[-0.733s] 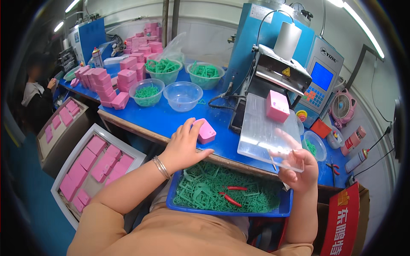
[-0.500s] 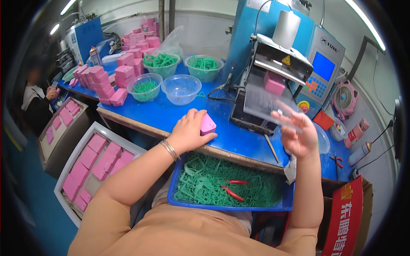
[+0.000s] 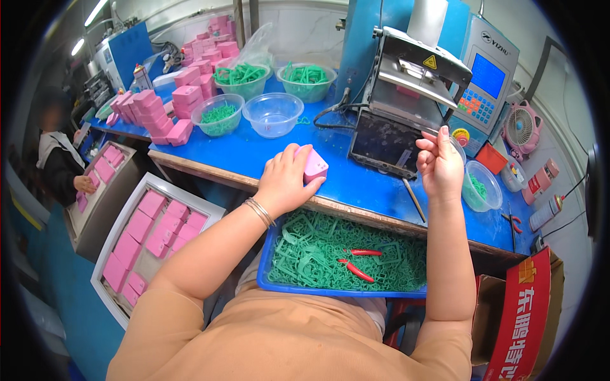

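My left hand (image 3: 286, 181) wraps over a pink rounded block (image 3: 316, 166) at the table's front edge, its fingers and thumb closed around it. My right hand (image 3: 440, 166) is raised in front of the press machine (image 3: 406, 82), palm turned inward. Its index finger points up and the other fingers are loosely curled, with nothing seen in them. Under the press head, a pink block (image 3: 407, 92) shows only in part above a grey plate (image 3: 406, 109). Below the table edge, a blue tray (image 3: 262, 263) of green scraps holds a tool with red handles (image 3: 359, 270).
Clear bowls (image 3: 273, 117) with green pieces and stacked pink blocks (image 3: 149, 111) line the table's back. Boxes of pink blocks (image 3: 107, 270) stand at left, where another person (image 3: 58, 159) works. A fan (image 3: 522, 130), spray can (image 3: 545, 214) and red carton (image 3: 522, 317) are at right.
The plate carrying the pink block has slid back under the press head. My right hand has come off it, fingers curling. My left hand stays on its block; the view has shifted slightly.
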`<state>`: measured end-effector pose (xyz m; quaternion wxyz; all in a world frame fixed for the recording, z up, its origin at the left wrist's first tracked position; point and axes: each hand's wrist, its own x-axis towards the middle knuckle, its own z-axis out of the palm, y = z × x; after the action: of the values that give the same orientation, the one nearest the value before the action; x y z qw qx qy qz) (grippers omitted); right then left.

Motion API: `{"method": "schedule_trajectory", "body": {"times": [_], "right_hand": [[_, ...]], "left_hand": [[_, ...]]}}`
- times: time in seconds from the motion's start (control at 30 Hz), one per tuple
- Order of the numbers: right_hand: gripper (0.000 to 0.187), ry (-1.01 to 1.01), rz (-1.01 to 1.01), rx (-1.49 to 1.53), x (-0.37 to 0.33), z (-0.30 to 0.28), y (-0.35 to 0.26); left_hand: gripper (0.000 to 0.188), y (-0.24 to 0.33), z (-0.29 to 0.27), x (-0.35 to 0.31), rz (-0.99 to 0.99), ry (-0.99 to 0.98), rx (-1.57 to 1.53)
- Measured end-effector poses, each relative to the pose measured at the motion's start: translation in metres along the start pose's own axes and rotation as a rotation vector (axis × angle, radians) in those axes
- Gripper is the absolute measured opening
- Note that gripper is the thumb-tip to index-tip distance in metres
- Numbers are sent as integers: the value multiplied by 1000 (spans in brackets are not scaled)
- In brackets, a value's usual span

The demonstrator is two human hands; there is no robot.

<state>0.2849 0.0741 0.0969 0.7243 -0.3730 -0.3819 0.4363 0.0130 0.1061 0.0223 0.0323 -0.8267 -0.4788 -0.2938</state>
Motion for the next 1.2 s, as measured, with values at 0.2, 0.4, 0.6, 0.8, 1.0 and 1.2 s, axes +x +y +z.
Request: {"method": "schedule_trajectory", "body": {"times": [0.2,0.4,0.6,0.8,1.0,1.2], "right_hand": [[42,102,62,67,-4,12,-6],[41,48,148,31,-2,7,-8],[40,64,167,77,-3,7,-6],[38,119,162,41,8,8,-4],[31,146,246,115,28,7,5],[37,-73,234,75,48,-16,1]], "left_hand": [[65,3,-3,1,-3,-19,-12],[65,2,0,0,-15,0,11],[60,2,0,2,30,28,-10],[60,-2,3,3,58,52,-81],[77,-27,-34,-13,71,116,-218],[69,-110,-127,-71,-50,187,196]]}}
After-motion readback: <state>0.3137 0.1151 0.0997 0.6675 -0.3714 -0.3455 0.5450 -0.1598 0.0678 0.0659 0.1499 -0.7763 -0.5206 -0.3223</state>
